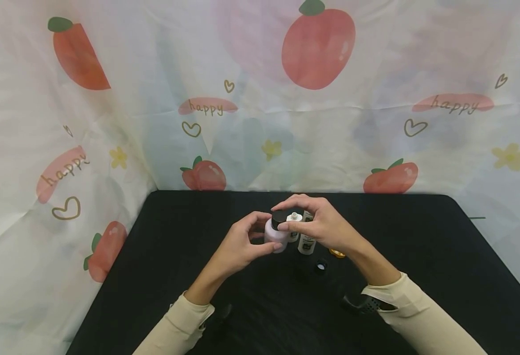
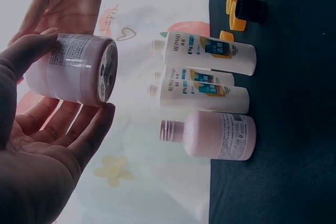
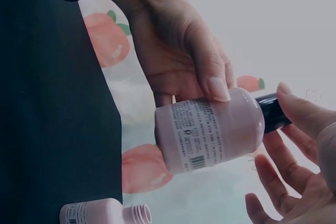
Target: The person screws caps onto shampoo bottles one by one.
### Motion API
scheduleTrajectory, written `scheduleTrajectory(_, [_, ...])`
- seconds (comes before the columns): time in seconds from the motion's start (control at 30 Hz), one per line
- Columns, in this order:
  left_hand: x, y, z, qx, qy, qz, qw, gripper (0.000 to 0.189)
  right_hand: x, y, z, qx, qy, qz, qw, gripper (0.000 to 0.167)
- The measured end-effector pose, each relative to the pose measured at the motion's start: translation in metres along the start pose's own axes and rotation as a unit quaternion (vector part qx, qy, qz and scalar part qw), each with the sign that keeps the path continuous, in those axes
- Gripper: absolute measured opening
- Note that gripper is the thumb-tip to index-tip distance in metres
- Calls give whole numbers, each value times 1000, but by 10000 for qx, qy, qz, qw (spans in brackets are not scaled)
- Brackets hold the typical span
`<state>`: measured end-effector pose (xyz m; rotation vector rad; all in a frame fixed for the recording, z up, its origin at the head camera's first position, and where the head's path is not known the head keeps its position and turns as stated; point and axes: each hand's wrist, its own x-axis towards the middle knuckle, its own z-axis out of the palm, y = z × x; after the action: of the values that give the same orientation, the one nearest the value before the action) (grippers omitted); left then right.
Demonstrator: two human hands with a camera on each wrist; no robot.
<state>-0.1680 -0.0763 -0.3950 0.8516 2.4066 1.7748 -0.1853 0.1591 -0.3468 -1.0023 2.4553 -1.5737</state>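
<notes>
My left hand [image 1: 242, 244] grips the body of a pink bottle [image 1: 275, 239], thumb on one side and fingers on the other. The bottle is held up off the table, with its printed label [image 3: 191, 132] facing the right wrist camera. On its neck sits a black cap [image 1: 279, 218]. My right hand [image 1: 326, 224] pinches that cap between thumb and fingers. From the left wrist view the bottle's round base [image 2: 107, 73] shows, tilted toward the camera.
A second pink bottle [image 2: 218, 135], its threaded neck bare, stands beside several white bottles [image 2: 210, 53] without caps. Orange caps [image 2: 237, 19] and a loose black cap [image 1: 321, 266] lie on the black table [image 1: 189, 207]. A printed curtain [image 1: 251, 59] hangs behind.
</notes>
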Motion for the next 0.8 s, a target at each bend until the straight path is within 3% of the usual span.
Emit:
scheduleTrajectory(0.37, [-2,-3,-3,8,-105,-22,9999,54,3,0,-1,-77,-293,-106,9995,35])
scheduleTrajectory(0.57, [-2,-5,-5,7,-131,-88,9999,55,4,3,2,34,-278,-135,9995,33])
scheduleTrajectory(0.8, [-3,-6,-7,80,42,-101,9999,56,5,4,10,372,-163,98,9991,31])
